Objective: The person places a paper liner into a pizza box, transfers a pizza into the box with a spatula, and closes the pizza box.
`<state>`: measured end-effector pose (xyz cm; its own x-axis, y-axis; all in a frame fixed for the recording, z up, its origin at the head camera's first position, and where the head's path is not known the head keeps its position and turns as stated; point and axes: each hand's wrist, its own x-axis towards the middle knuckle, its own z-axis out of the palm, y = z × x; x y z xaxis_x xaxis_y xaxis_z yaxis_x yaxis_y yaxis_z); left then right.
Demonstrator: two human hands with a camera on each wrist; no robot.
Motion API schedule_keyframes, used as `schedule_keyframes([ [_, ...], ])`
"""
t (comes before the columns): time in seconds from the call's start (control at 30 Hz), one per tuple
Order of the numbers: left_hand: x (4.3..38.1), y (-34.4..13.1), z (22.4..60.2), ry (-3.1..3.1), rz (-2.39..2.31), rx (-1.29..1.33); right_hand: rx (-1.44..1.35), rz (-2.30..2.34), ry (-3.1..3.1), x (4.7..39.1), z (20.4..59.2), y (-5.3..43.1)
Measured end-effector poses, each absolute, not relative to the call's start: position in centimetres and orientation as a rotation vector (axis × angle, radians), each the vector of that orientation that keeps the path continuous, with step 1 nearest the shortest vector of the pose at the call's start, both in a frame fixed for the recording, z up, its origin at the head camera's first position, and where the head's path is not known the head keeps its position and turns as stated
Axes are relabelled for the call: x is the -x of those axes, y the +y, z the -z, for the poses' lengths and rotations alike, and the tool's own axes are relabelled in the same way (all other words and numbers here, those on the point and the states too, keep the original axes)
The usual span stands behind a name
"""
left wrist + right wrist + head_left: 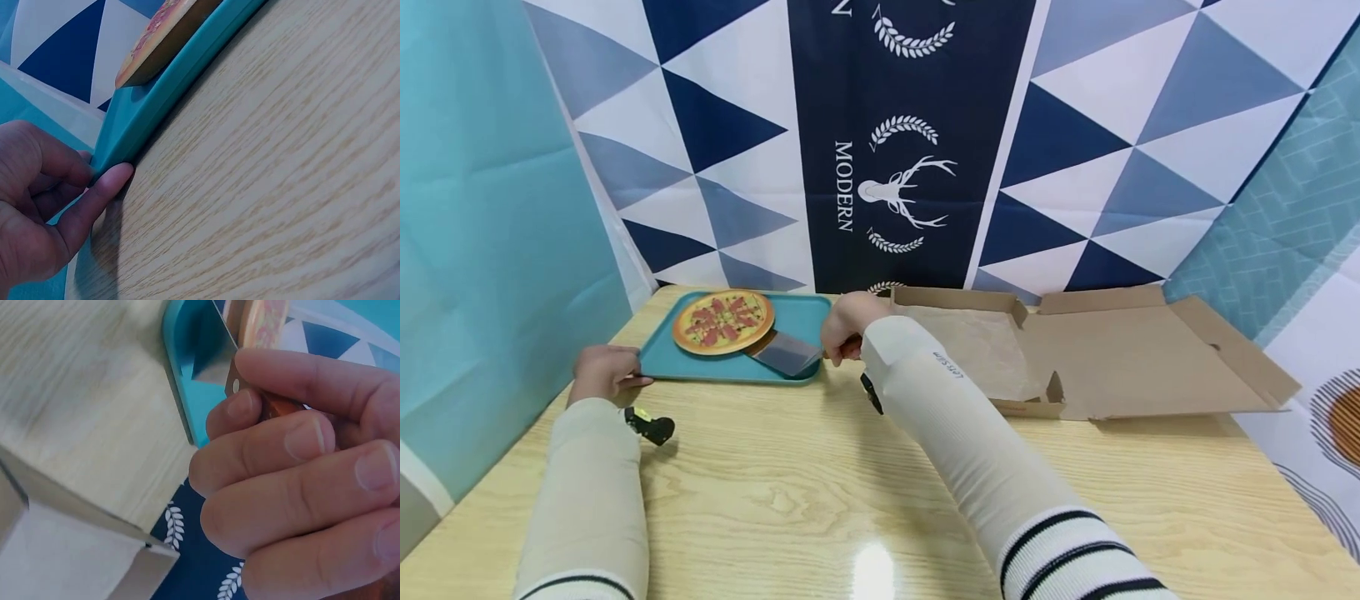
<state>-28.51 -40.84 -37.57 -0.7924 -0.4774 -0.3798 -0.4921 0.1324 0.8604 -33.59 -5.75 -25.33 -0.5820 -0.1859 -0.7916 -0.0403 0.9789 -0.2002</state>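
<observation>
A pizza point(723, 322) with a golden rim and red topping pieces sits on a teal tray point(662, 358). My left hand point(607, 368) is at the tray's near left corner; in the left wrist view, thumb and fingers point(114, 177) pinch that corner. With my right hand point(852, 323) I grip the reddish-brown handle point(281, 406) of a pizza spatula at the tray's right end. Its flat metal blade point(785, 352) reaches over the tray, tip at the pizza's lower right edge, and the pizza overlaps that tip in the head view.
An open cardboard pizza box point(1037, 409) lies right of my right hand, lined with pale paper point(977, 346), its lid point(1150, 358) folded out to the right. A patterned cloth point(910, 167) hangs behind the wooden table point(760, 483), and a teal wall covering point(497, 208) stands at the left.
</observation>
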Motion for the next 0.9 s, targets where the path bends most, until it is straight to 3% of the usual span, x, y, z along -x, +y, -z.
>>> schedule_keyframes([
  [0.9, 28.1, -40.3, 37.7, 2.298, -1.894, 1.000, 0.441, 0.164, 2.203, 34.8, 28.9, -10.5],
])
